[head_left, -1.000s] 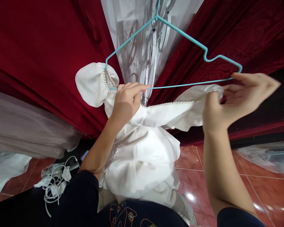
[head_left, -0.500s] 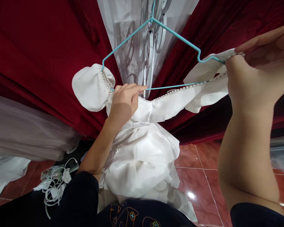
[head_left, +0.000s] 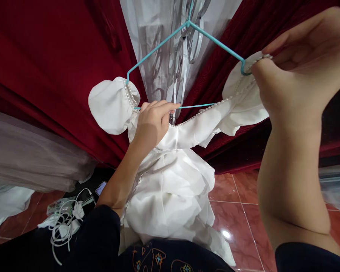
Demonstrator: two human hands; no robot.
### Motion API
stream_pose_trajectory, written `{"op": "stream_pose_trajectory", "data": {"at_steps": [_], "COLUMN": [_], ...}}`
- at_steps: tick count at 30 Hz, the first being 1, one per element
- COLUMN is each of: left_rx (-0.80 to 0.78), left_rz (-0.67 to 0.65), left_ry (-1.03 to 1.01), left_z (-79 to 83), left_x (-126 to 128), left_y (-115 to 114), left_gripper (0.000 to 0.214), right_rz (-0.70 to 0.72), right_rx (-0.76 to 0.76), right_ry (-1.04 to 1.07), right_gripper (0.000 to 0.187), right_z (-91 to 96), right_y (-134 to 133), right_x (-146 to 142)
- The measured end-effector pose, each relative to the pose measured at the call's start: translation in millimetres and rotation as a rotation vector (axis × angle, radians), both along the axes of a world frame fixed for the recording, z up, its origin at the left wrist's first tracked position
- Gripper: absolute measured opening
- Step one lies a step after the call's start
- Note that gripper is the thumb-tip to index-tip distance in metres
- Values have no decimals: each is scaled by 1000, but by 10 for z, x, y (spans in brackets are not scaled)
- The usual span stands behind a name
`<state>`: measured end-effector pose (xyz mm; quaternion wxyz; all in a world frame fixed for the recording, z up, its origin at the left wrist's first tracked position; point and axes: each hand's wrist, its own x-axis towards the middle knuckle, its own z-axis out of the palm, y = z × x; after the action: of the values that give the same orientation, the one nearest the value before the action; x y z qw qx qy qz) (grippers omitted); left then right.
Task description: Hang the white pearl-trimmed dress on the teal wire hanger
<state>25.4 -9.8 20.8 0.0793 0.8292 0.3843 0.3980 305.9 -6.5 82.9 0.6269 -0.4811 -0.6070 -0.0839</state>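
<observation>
A white dress (head_left: 170,189) with puffed sleeves and a pearl-trimmed neckline hangs on a teal wire hanger (head_left: 170,37). The left sleeve (head_left: 109,105) sits over the hanger's left end. My left hand (head_left: 151,122) is closed on the hanger's bottom wire and the neckline near the middle. My right hand (head_left: 300,71), raised at the upper right, pinches the pearl edge of the right sleeve (head_left: 240,102) against the hanger's right notch. The skirt falls in folds to my lap.
Dark red velvet curtains (head_left: 45,68) hang on both sides, with a sheer white curtain (head_left: 158,49) between them. Grey tulle fabric (head_left: 31,158) lies at the left. White cables and a charger (head_left: 64,223) sit on the glossy red tile floor (head_left: 238,215).
My right hand has lifted the right sleeve up and along the hanger's right arm to the notch. My left hand has stayed on the bottom wire.
</observation>
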Motion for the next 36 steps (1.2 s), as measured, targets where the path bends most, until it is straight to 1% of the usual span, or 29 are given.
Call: {"op": "stream_pose_trajectory", "data": {"at_steps": [1, 2, 4, 5, 6, 7, 8, 9, 12, 13, 15, 17, 19, 22, 23, 24, 25, 27, 28, 29, 32, 34, 36], "left_rx": [3, 6, 18, 24, 28, 30, 32, 33, 40, 49, 84, 159, 274, 523, 589, 625, 632, 590, 569, 531, 411, 375, 406], "left_rz": [2, 3, 9, 13, 19, 24, 30, 35, 39, 29, -15, -60, -23, 162, 230, 290, 342, 403, 396, 373, 283, 264, 309], "left_ry": [3, 5, 7, 9, 11, 14, 13, 10, 10, 16, 39, 35, -51, -309, -362, -379, -364, -283, -254, -242, -288, -360, -459], "left_z": [-1, -1, 1, 4, 8, 14, 19, 22, 9, -8, -58, -113, -145, -119, -99, -78, -62, -51, -52, -52, -4, 66, 116], "left_x": [-2, -4, -7, -5, -1, 5, 13, 20, 34, 32, 17, -17, -76, -229, -298, -374, -454, -613, -684, -746, -886, -984, -1137], "left_y": [-2, -5, -14, -20, -26, -32, -37, -40, -35, -31, -28, -39, -62, -63, -36, 11, 77, 252, 347, 438, 626, 687, 734], "left_gripper": [43, 43, 43, 43, 42, 42, 43, 43, 39, 38, 36, 35, 33, 22, 19, 22, 31, 48, 49, 45, 23, 24, 35], "right_rz": [34, 101, 317, 414, 481, 506, 495, 463, 407, 387, 324, 240, 187, 174, 175, 177, 181, 189, 194, 199, 215, 228, 249], "right_rx": [26, 36, 47, 87, 123, 155, 158, 126, -78, -98, -70, 1, 62, 136, 162, 186, 204, 216, 213, 206, 170, 125, 73], "right_ry": [-13, -3, 117, 202, 261, 278, 232, 131, -270, -353, -391, -329, -259, -210, -204, -198, -195, -199, -203, -209, -235, -251, -263], "right_gripper": [16, 15, 20, 23, 25, 24, 22, 20, 23, 24, 23, 20, 21, 23, 24, 24, 25, 26, 26, 27, 29, 30, 30], "right_z": [19, 27, 8, -19, -59, -111, -175, -250, -525, -622, -799, -930, -1009, -1067, -1081, -1095, -1108, -1131, -1139, -1142, -1127, -1100, -1069], "right_y": [17, 15, -44, -100, -166, -235, -299, -348, -360, -322, -220, -132, -82, -42, -27, -9, 10, 48, 62, 72, 76, 61, 35], "right_x": [-57, -113, -224, -282, -341, -401, -459, -512, -618, -638, -672, -720, -791, -903, -930, -948, -956, -947, -933, -913, -840, -797, -774]}}
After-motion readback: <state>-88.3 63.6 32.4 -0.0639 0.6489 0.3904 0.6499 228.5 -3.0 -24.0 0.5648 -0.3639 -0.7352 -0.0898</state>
